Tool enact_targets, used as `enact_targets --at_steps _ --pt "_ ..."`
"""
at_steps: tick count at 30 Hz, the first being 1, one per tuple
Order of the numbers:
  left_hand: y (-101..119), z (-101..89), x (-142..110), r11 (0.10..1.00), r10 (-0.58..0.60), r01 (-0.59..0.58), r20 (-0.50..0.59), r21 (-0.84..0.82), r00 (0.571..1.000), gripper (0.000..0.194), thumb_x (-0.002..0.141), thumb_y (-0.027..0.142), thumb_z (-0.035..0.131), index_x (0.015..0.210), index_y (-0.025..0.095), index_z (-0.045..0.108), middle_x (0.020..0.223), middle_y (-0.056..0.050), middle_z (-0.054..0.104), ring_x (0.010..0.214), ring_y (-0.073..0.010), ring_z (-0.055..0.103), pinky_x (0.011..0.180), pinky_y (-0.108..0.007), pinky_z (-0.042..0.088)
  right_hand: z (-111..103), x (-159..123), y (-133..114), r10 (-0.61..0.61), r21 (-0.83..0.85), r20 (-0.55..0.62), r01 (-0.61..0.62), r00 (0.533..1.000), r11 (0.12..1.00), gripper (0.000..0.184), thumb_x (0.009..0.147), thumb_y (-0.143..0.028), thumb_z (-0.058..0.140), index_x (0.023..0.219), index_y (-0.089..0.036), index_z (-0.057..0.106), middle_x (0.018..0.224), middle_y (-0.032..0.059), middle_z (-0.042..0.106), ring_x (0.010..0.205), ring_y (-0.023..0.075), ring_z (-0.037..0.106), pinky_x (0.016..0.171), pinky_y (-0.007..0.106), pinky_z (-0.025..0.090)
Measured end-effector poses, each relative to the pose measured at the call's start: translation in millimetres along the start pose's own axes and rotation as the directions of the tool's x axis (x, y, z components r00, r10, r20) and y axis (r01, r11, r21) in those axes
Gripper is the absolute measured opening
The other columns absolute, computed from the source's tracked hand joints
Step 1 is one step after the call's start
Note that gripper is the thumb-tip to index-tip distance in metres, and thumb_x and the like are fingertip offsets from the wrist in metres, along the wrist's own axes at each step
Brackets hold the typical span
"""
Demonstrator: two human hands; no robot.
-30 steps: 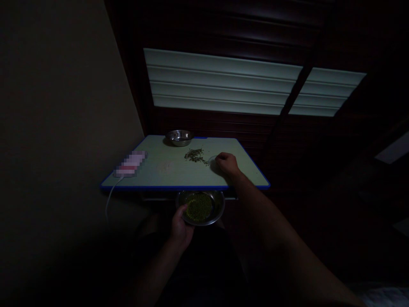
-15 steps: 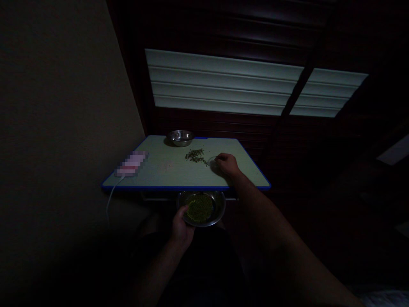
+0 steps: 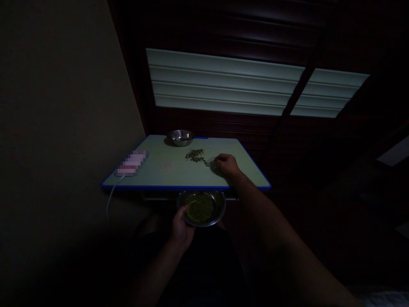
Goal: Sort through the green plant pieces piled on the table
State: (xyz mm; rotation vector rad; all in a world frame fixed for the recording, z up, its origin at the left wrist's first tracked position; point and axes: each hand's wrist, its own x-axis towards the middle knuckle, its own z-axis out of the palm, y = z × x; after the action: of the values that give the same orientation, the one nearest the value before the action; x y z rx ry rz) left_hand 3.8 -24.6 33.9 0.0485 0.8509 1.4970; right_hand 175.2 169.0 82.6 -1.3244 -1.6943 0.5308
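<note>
My left hand grips the near left rim of a metal bowl, thumb over the edge, just below the table's front. Small green beans, like mung beans, fill much of that bowl's bottom. Over the table's right half, my right hand is closed on a small clear rounded piece, whose exact kind is too dim to make out. Its edge is beside a scattered heap of dark green-brown beans or seeds on the tabletop.
The pale tabletop has a blue edge. A second metal bowl stands at its back. At the left lies a blurred pink phone-like item with a white cable hanging over the edge. A wall rises at the left.
The clear piece and my right hand have shifted very slightly, close to the heap. My left hand and its bowl stay in place.
</note>
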Motion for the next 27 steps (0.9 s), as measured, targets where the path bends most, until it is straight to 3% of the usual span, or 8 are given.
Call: enact_targets --at_steps 6,17,23,27 --pt "0.4 0.8 -0.5 1.0 0.01 -0.01 -0.006 0.012 1.0 0.02 0.078 0.017 0.054 0.092 0.018 0.069 0.084 -0.005 0.074 0.079 -0.0187 0.069 0.072 -0.031 0.056 -1.2 0.2 -2.1 0.043 0.024 -0.068 -0.041 0.997 0.999 0.019 0.068 -0.029 0.055 0.072 -0.017 0.069 0.071 0.0021 0.068 0.07 0.0154 0.06 0.068 0.026 0.046" --pt "-0.1 -0.6 -0.4 1.0 0.012 -0.012 0.013 0.01 1.0 0.022 0.077 0.017 0.054 0.093 0.019 0.069 0.085 -0.005 0.074 0.08 -0.0185 0.069 0.072 -0.031 0.057 -3.2 -3.3 -9.7 0.089 0.062 0.079 -0.094 0.993 0.994 0.022 0.07 -0.031 0.057 0.072 -0.013 0.07 0.068 0.0037 0.068 0.066 0.0157 0.06 0.065 0.026 0.045" --pt "0.3 0.4 -0.4 1.0 0.012 -0.012 -0.001 -0.005 1.0 0.024 0.077 0.015 0.053 0.095 0.015 0.069 0.084 -0.006 0.074 0.079 -0.0192 0.069 0.07 -0.031 0.057 -3.2 -2.2 -6.2 0.08 0.105 0.149 -0.096 0.986 0.99 0.025 0.07 -0.025 0.061 0.089 -0.012 0.071 0.085 0.0082 0.073 0.076 0.0168 0.063 0.074 0.028 0.048" --pt "0.4 0.6 0.5 1.0 0.002 -0.002 -0.004 -0.004 1.0 0.021 0.078 0.016 0.053 0.092 0.016 0.069 0.082 -0.006 0.074 0.078 -0.0188 0.069 0.069 -0.03 0.056 -4.5 -1.8 -5.3 0.041 0.04 0.15 -0.047 0.988 0.998 0.026 0.071 -0.022 0.061 0.093 -0.012 0.07 0.088 0.0093 0.072 0.077 0.0159 0.062 0.076 0.029 0.047"
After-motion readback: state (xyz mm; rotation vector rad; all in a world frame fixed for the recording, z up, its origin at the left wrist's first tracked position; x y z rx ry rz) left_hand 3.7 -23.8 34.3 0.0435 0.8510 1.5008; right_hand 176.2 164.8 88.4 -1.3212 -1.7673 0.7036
